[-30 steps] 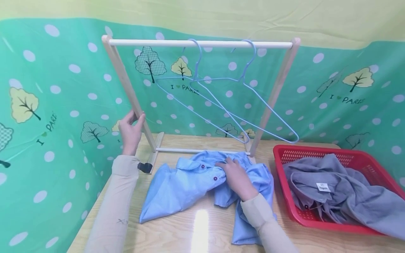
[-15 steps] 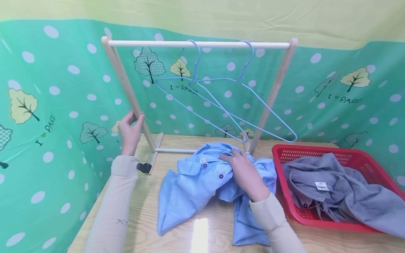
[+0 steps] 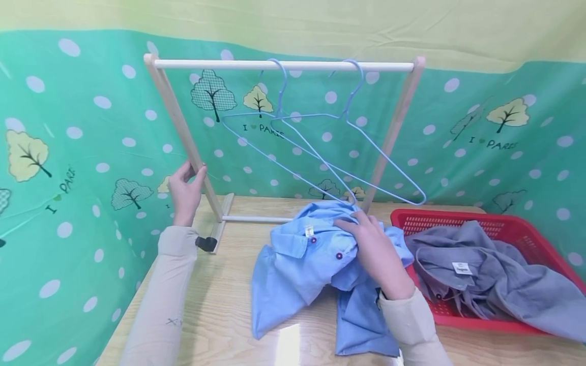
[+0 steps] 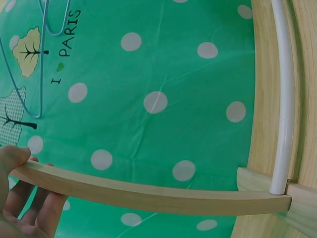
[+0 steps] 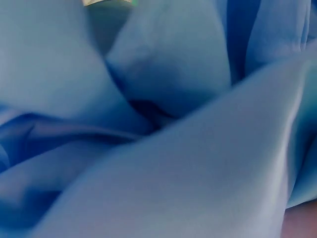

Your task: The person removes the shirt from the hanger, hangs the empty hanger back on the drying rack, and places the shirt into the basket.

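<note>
My left hand [image 3: 185,195] grips the left wooden post [image 3: 183,129] of a small clothes rack, thumb on one side and fingers round the other, as the left wrist view also shows. A crumpled light blue shirt [image 3: 293,274] with dark buttons is gathered in my right hand [image 3: 377,251], part raised, part lying on the table. Its fingertips are partly buried in the fabric. Blurred blue cloth [image 5: 198,173] fills the right wrist view. Two thin blue hangers [image 3: 293,175] hang from the rack's top rail [image 3: 206,64], the lower corner of one just above the shirt.
A red plastic basket [image 3: 485,323] stands at the right, holding a grey garment [image 3: 508,274] with a white label that spills over its front rim. Behind the rack hangs a green dotted cloth [image 3: 110,203]. The rack's lower white bar [image 3: 256,219] runs close to the wooden tabletop [image 3: 229,305].
My right hand has moved right and slightly up, dragging the shirt with it; the shirt's left part has slid right across the table. The left hand keeps its hold on the post.
</note>
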`<state>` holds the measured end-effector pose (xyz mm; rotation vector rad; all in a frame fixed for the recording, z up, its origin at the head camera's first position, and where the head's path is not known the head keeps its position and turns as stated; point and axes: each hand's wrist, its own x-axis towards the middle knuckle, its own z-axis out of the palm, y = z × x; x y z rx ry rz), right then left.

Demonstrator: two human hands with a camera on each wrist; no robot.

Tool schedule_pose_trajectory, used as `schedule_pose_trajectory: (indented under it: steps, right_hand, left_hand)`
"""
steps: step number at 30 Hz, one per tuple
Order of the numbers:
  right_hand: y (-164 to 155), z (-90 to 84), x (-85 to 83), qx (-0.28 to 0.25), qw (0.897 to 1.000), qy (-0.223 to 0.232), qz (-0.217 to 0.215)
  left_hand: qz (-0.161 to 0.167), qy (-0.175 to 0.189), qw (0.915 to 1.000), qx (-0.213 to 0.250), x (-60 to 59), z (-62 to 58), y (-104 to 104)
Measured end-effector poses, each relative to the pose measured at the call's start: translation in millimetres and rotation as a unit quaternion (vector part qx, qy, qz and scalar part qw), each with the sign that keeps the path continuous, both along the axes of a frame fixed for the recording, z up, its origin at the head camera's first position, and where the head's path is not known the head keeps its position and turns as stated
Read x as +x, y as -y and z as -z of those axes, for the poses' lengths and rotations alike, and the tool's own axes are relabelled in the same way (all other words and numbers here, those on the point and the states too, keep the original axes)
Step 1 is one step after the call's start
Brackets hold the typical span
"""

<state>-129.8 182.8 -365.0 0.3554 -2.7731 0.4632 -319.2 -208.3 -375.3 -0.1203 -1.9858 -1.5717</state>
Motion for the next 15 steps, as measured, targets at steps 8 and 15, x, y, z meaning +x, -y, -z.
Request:
schedule_pose_trajectory:
  steps: [8,15]
  right_hand:
    - [-19.3,-9.8,7.9,-0.003,0.999,0.026,0.022]
    - [-34.6,-16.1,17.6,-0.002,0.997,0.060,0.044]
  left_hand:
    - [-0.003,0.003,1.0000,0.000,-0.3,1.7,1.0]
    - [-0.006,0.005,1.0000,-0.002,-3.9,2.8,1.1]
